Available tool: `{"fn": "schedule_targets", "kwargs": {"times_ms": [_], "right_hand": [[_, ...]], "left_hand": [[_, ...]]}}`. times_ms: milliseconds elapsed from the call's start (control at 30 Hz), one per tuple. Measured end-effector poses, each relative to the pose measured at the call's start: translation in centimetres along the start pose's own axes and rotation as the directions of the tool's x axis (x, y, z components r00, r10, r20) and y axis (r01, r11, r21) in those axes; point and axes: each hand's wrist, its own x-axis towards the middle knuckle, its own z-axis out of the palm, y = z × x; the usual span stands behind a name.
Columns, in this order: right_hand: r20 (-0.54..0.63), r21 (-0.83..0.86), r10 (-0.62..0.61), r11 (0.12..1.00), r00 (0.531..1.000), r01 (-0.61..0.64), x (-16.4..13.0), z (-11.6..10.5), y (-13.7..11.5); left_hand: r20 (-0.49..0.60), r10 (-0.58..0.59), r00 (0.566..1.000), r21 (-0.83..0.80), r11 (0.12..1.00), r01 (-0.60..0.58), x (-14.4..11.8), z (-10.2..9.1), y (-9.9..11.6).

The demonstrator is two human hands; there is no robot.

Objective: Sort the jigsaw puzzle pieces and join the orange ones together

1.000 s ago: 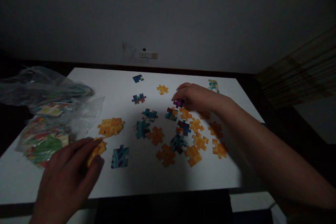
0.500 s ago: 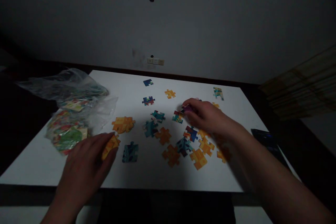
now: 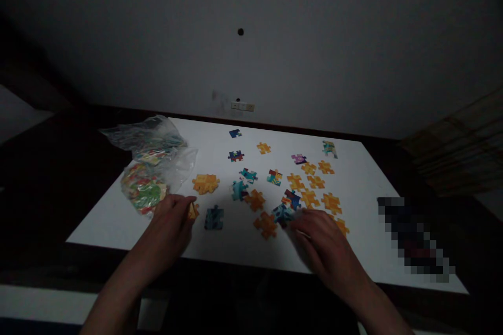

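Back from the far purple piece [image 3: 298, 158], right hand [image 3: 326, 246] rests with loose, empty grip just right of the blue piece [image 3: 283, 214]; left hand [image 3: 171, 225] pinches an orange piece [image 3: 192, 211].

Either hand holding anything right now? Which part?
Left hand pinches an orange puzzle piece by its near edge. Right hand rests on the table by the pieces; no grip visible.

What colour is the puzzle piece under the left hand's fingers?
Orange-yellow; the puzzle piece peeks out beside the left hand, seen in the head view.
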Motion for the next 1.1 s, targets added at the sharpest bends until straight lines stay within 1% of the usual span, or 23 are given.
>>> {"fn": "schedule_targets", "kwargs": {"times_ms": [33, 100, 133, 200, 267, 333, 400, 467, 600, 667, 700, 767, 800, 833, 867, 933, 967, 1033, 1100], "right_hand": [[-0.086, -0.042, 0.059, 0.997, 0.995, -0.063, -1.5, -0.2, 1.3], [-0.225, -0.117, 0.162, 0.974, 0.961, -0.192, -4.1, -0.3, 3.8], [-0.262, -0.148, 0.186, 0.962, 0.947, -0.230, -5.2, -0.3, 4.9], [-0.276, -0.206, 0.189, 0.946, 0.942, -0.250, -6.7, 0.1, 6.6], [-0.237, -0.236, 0.207, 0.936, 0.949, -0.263, -7.0, 0.8, 7.3], [-0.192, -0.248, 0.239, 0.927, 0.952, -0.283, -6.2, 1.5, 7.2], [-0.170, -0.242, 0.252, 0.927, 0.953, -0.288, -4.4, 2.2, 6.7], [-0.158, -0.222, 0.246, 0.935, 0.956, -0.277, -2.2, 2.7, 6.1], [-0.140, -0.196, 0.222, 0.949, 0.965, -0.247, 1.5, 3.3, 5.3], [-0.138, -0.164, 0.195, 0.963, 0.971, -0.216, 2.8, 2.9, 5.7], [-0.138, -0.137, 0.186, 0.969, 0.973, -0.205, 3.3, 2.4, 6.1], [-0.151, -0.094, 0.206, 0.971, 0.967, -0.222, 4.2, 0.9, 7.7], [-0.172, -0.094, 0.240, 0.962, 0.956, -0.258, 4.6, 0.1, 8.8], [-0.191, -0.115, 0.282, 0.945, 0.940, -0.307, 5.0, -0.7, 10.1], [-0.206, -0.146, 0.327, 0.921, 0.922, -0.360, 5.4, -1.5, 11.3], [-0.206, -0.182, 0.359, 0.900, 0.910, -0.396, 6.2, -2.3, 13.6], [-0.196, -0.194, 0.358, 0.898, 0.913, -0.394, 6.7, -2.4, 14.4], [-0.168, -0.209, 0.339, 0.905, 0.926, -0.369, 7.7, -1.9, 15.3], [-0.140, -0.216, 0.317, 0.915, 0.938, -0.341, 8.8, -0.9, 15.3]], "left_hand": [[0.009, -0.005, 1.000, -0.006, 1.000, 0.006, 0.2, -0.1, 0.2], [0.034, -0.009, 0.999, -0.002, 1.000, 0.009, 0.5, -0.3, 0.3], [0.046, -0.007, 0.999, 0.007, 1.000, 0.006, 0.7, -0.4, 0.4], [0.056, 0.000, 0.998, 0.033, 0.999, -0.002, 1.0, -0.5, 0.4], [0.053, 0.004, 0.999, 0.057, 0.998, -0.007, 1.1, -0.5, 0.3], [0.040, 0.018, 0.999, 0.069, 0.997, -0.021, 1.1, -0.3, 0.5], [0.011, 0.040, 0.999, 0.072, 0.997, -0.041, 1.0, -0.1, 0.7], [-0.017, 0.062, 0.998, 0.061, 0.996, -0.061, 0.9, 0.1, 1.0], [-0.023, 0.075, 0.997, 0.008, 0.997, -0.075, 0.5, -0.1, 1.3], [-0.071, 0.080, 0.994, -0.004, 0.997, -0.081, 0.0, -0.5, 1.8], [-0.106, 0.084, 0.991, -0.013, 0.996, -0.086, -0.4, -0.8, 2.4], [-0.151, 0.085, 0.985, -0.048, 0.995, -0.093, -1.5, -0.7, 4.5], [-0.133, 0.096, 0.987, -0.081, 0.991, -0.107, -2.2, -0.3, 6.0], [-0.069, 0.116, 0.991, -0.117, 0.985, -0.124, -2.9, 0.4, 7.6], [0.018, 0.152, 0.988, -0.146, 0.978, -0.148, -3.6, 1.4, 9.2], [0.094, 0.228, 0.969, -0.160, 0.964, -0.211, -4.4, 4.2, 11.9], [0.075, 0.289, 0.954, -0.130, 0.952, -0.278, -4.5, 5.7, 12.9], [0.147, 0.382, 0.912, -0.043, 0.924, -0.380, -4.0, 8.3, 14.1], [0.217, 0.394, 0.893, 0.016, 0.913, -0.407, -2.5, 10.0, 14.8]]}}
